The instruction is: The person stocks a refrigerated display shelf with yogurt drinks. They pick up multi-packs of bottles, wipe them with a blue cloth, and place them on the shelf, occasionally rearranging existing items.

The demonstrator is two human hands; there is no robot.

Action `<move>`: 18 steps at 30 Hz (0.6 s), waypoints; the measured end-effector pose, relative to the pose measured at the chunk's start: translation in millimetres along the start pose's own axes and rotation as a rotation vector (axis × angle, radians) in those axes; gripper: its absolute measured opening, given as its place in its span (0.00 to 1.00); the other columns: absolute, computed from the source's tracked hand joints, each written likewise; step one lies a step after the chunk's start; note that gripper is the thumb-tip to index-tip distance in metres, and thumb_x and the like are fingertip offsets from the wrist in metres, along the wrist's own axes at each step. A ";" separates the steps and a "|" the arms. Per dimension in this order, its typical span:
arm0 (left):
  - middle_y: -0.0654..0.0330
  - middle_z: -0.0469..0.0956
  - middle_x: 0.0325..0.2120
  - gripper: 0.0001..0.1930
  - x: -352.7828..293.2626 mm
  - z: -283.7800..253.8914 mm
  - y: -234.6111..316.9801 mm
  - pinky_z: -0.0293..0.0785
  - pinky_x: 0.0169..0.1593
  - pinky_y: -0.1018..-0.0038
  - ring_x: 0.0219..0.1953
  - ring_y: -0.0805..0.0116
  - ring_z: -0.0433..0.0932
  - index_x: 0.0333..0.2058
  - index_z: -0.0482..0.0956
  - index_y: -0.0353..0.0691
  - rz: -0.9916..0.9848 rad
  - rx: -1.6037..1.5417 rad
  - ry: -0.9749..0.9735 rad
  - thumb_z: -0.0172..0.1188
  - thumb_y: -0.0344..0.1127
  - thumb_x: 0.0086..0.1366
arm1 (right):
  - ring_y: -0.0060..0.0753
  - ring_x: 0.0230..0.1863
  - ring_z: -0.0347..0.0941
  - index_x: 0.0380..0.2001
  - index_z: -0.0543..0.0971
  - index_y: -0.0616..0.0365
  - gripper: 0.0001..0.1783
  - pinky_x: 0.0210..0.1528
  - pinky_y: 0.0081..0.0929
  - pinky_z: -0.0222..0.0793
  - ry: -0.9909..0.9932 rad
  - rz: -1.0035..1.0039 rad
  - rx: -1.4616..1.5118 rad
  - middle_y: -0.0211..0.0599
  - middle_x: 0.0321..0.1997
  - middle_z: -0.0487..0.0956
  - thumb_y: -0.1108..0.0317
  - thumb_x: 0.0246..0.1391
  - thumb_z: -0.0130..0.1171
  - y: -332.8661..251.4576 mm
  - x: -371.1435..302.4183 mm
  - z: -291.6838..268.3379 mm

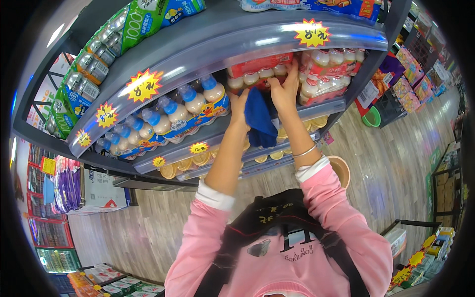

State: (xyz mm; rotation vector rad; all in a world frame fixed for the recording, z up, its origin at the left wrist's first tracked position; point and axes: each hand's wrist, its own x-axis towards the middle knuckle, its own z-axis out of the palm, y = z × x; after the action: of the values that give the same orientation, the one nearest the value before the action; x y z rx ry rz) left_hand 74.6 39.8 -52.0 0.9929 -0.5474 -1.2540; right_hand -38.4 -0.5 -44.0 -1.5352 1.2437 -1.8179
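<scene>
Green-wrapped packs of cans (94,64) stand at the far left. Nearer, a row of blue-capped bottles (170,121) runs beneath yellow starburst tags (143,85), with gold-lidded jars (200,158) lower down. Purple packages (68,183) sit left, beside a white box (104,190). On the right, a peach tub (342,173) stands on the wood-look floor (138,227); farther right is a green basin (371,118).

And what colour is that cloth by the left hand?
Deep blue cloth, seen in the head view.

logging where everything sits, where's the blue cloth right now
In the head view, the blue cloth hangs just above and right of centre from the left hand, with the right hand to its right and the blue-capped bottles to its left.
</scene>
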 end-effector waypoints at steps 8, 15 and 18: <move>0.54 0.76 0.37 0.23 -2.2 -16.2 -1.6 0.78 0.29 0.74 0.31 0.68 0.79 0.54 0.59 0.38 -0.131 0.109 -0.072 0.56 0.33 0.63 | 0.46 0.65 0.58 0.66 0.51 0.64 0.44 0.65 0.34 0.52 -0.218 0.049 0.138 0.52 0.65 0.61 0.75 0.46 0.56 -2.5 3.3 -23.0; 0.52 0.72 0.44 0.27 11.8 -13.8 -29.1 0.77 0.36 0.74 0.38 0.66 0.77 0.56 0.58 0.35 0.424 0.314 0.102 0.57 0.32 0.61 | 0.47 0.64 0.58 0.63 0.55 0.66 0.40 0.65 0.34 0.52 -0.118 0.125 0.270 0.52 0.62 0.63 0.76 0.45 0.55 -15.2 24.0 0.2; 0.48 0.70 0.47 0.31 9.8 -9.8 -26.8 0.72 0.43 0.73 0.43 0.63 0.74 0.58 0.54 0.32 0.408 0.389 0.106 0.58 0.33 0.59 | 0.52 0.64 0.59 0.61 0.58 0.67 0.38 0.65 0.38 0.52 -0.073 0.101 0.205 0.55 0.60 0.65 0.75 0.43 0.55 -12.6 24.5 0.1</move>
State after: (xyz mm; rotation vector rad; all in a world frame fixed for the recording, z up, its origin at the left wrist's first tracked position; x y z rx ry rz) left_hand 71.1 33.7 -81.4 1.1893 -0.8829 -0.7399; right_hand -42.6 -13.9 -20.3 -1.3879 1.0464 -1.7498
